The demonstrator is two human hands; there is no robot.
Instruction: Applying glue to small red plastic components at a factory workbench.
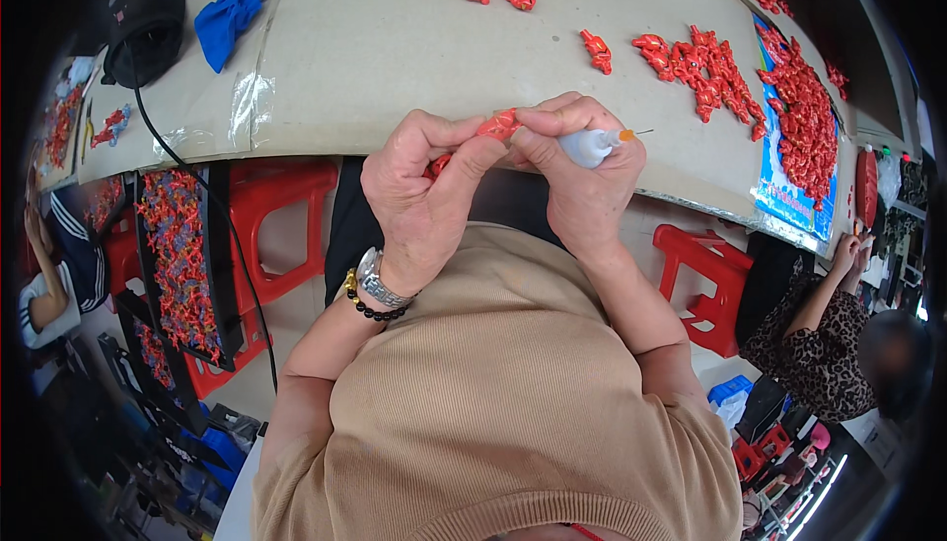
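Just over the table's near edge, both hands meet at a small glossy red moulded piece (499, 125). My left hand (419, 191) pinches it between thumb and fingers. A second red piece (437, 165) shows in the curl of that hand, partly hidden by the fingers. My right hand (592, 186) touches the pinched piece with thumb and fingertips. Tucked in the same hand is a white squeeze bottle (588, 146) with an orange cap and a thin needle tip, which points right, away from the piece.
Small red pieces lie in a loose group (705, 68) and a big pile on a blue sheet (804, 196) at the right. A blue cloth (232, 20), black cap (146, 23) and cable are at the left. Red stools (705, 280) and a tray of coloured pieces (180, 260) flank me; co-workers sit both sides.
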